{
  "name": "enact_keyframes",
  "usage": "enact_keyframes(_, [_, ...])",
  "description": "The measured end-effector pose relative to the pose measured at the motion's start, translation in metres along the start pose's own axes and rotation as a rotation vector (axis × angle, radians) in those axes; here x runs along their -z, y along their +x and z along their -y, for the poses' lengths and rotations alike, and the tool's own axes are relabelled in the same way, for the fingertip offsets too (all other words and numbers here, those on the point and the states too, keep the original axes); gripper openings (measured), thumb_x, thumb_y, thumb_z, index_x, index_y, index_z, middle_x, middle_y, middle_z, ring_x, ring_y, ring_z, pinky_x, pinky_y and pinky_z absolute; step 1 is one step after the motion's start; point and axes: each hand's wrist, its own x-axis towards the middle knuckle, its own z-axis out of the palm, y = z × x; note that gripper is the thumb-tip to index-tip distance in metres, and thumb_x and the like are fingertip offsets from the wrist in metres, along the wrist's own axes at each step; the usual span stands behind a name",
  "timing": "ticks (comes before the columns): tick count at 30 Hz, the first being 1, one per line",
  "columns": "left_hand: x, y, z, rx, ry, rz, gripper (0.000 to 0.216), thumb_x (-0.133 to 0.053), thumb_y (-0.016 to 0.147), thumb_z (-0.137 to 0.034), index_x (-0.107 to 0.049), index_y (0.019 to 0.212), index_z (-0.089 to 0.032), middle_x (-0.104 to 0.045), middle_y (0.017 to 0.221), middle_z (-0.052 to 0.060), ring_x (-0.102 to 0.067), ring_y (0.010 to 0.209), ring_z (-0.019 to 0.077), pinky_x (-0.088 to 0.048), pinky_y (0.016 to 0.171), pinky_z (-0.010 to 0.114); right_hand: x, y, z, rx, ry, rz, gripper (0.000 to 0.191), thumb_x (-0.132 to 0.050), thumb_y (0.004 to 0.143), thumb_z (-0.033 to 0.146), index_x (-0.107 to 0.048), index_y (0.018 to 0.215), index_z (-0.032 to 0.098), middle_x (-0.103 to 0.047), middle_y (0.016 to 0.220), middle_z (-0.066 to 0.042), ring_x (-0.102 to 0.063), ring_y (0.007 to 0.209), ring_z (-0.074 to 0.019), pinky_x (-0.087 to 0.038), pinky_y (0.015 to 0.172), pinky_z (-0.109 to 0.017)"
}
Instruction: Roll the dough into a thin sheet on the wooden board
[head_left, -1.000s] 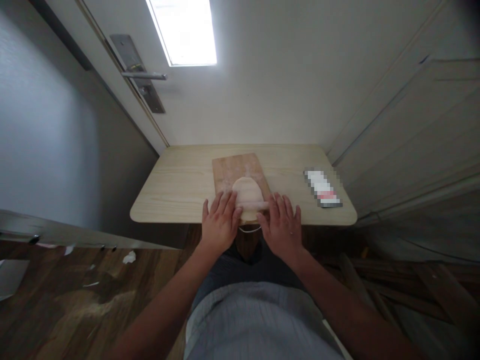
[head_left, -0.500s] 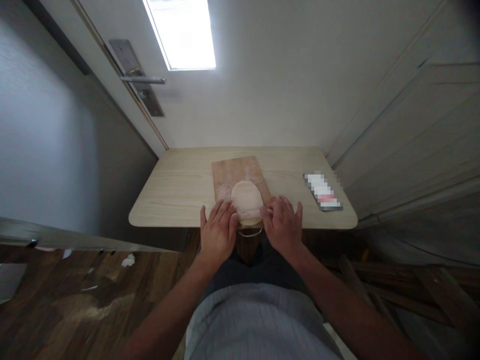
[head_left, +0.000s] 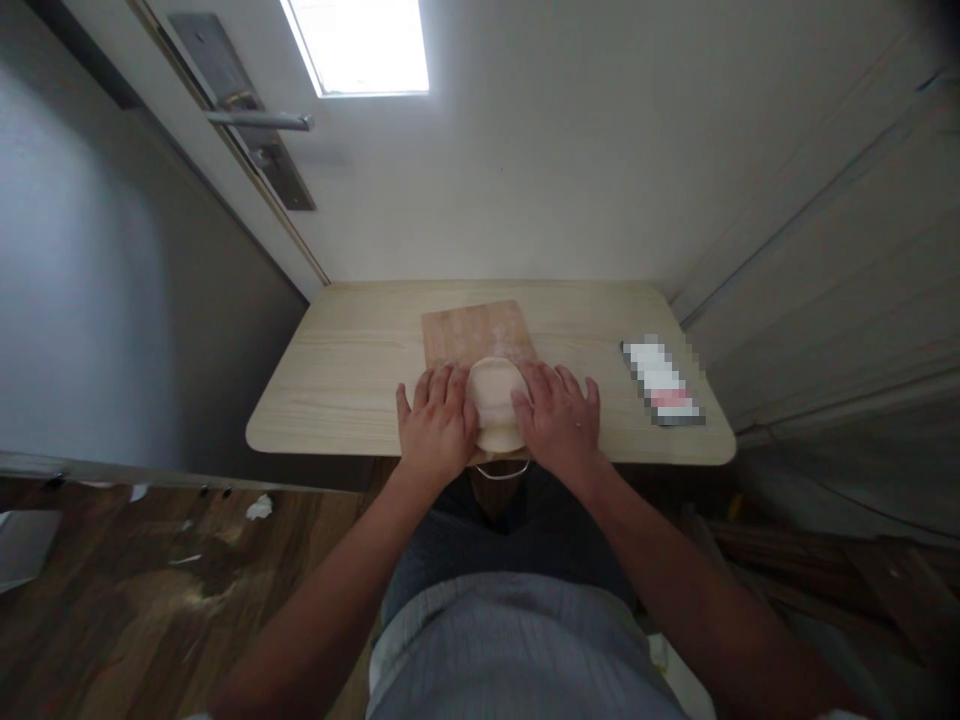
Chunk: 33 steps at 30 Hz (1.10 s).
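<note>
A thin round of pale dough (head_left: 496,376) lies near the front of a wooden cutting board (head_left: 472,332) with flour smears on it. Across the dough runs a slim, pale rolling pin (head_left: 496,413), its ends hidden beneath my hands. My left hand (head_left: 436,420) covers the pin's left end, fingers laid forward over it and thumb beside the dough. On the other end rests my right hand (head_left: 559,415), held closed over the pin in the same way, its thumb touching the dough's right edge.
The board lies on a light wooden table (head_left: 337,370) against a door with a metal handle (head_left: 259,120). At the table's right is a blurred-out phone-like object (head_left: 664,382). A wire loop (head_left: 502,470) hangs at the front edge. Crumpled paper (head_left: 259,507) lies on the floor.
Both hands have pushed forward over the rolling pin, and the fingers now reach farther along the dough's sides. The camera view has shifted slightly.
</note>
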Motion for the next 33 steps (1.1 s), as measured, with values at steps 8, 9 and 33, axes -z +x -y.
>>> enact_keyframes(8, [-0.006, 0.022, 0.007, -0.031, 0.019, 0.034, 0.052, -0.034, 0.102, -0.034, -0.043, 0.152, -0.024, -0.050, 0.155, 0.009, -0.041, 0.143, 0.0307, -0.024, 0.120, 0.063, -0.005, 0.022, 0.000, -0.024, -0.027, 0.032, 0.050, -0.032, 0.104, 0.044, -0.051, 0.147, 0.029, -0.055, 0.150, -0.007, -0.040, 0.138, -0.0350, -0.019, 0.114, -0.059])
enact_keyframes(9, [-0.007, 0.024, 0.008, -0.033, 0.020, 0.034, 0.052, -0.034, 0.102, -0.035, -0.044, 0.152, -0.023, -0.050, 0.155, 0.009, -0.042, 0.143, 0.0306, -0.025, 0.120, 0.062, -0.006, 0.025, 0.000, -0.024, -0.029, 0.031, 0.049, -0.032, 0.104, 0.045, -0.052, 0.146, 0.029, -0.055, 0.150, -0.007, -0.040, 0.139, -0.0352, -0.019, 0.114, -0.060])
enact_keyframes(33, [-0.012, 0.053, 0.020, -0.066, -0.015, 0.109, 0.048, -0.034, 0.104, -0.040, -0.048, 0.148, -0.027, -0.053, 0.149, 0.010, -0.046, 0.138, 0.0309, -0.032, 0.116, 0.058, -0.007, 0.055, -0.002, -0.016, -0.045, 0.103, 0.051, -0.033, 0.103, 0.049, -0.052, 0.143, 0.023, -0.057, 0.146, -0.013, -0.049, 0.128, -0.0356, -0.032, 0.107, -0.058])
